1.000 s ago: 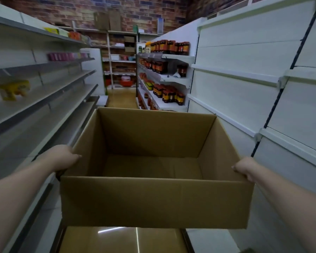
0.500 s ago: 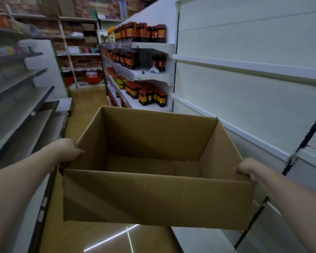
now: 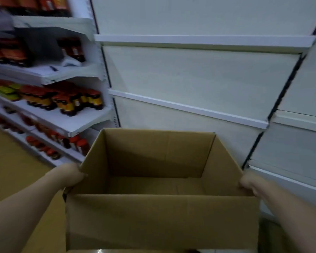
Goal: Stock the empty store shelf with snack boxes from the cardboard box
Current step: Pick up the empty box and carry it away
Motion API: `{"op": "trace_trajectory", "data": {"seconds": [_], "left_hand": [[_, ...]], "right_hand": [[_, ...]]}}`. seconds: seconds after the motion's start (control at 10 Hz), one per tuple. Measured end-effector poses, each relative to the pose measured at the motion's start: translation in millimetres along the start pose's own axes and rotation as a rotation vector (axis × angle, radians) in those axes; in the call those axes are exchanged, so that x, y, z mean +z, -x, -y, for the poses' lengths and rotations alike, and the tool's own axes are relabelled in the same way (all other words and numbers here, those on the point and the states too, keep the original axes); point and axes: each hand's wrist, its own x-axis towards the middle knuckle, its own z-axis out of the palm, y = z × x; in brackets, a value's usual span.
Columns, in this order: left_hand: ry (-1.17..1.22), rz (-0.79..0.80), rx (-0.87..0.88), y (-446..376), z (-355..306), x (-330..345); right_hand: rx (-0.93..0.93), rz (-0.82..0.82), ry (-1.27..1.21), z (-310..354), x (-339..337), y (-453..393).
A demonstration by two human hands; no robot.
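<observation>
The cardboard box (image 3: 161, 194) hangs in the air between the two hands, its top open and nothing visible inside. The left hand (image 3: 70, 175) grips the box's left wall near the top rim, fingers curled over the edge. The right hand (image 3: 248, 182) grips the right wall at its rim the same way. Just beyond the box's far wall stands the bare white store shelf (image 3: 190, 108). To the left, blurred shelves carry red-capped jars (image 3: 75, 102), above a tan floor (image 3: 11, 170)
</observation>
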Motion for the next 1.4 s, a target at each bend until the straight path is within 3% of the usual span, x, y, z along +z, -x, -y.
{"op": "trace_trajectory", "data": {"seconds": [0.3, 0.6, 0.8, 1.0, 1.4], "left_hand": [[-0.089, 0.129, 0.249, -106, -78, 62], [-0.064, 0.305, 0.245, -166, -138, 160], [-0.081, 0.325, 0.195, -217, -159, 223], [-0.219, 0.322, 0.181, -282, -185, 272], [-0.166, 0.333, 0.083, -379, -181, 403]], "right_hand": [[0.329, -0.118, -0.070, -86, 26, -1], [0.438, -0.065, 0.080, -152, 51, -65], [0.428, 0.014, 0.169, -177, 102, -117], [0.483, -0.017, 0.075, -185, 166, -176], [0.515, -0.137, -0.078, -207, 232, -249]]}}
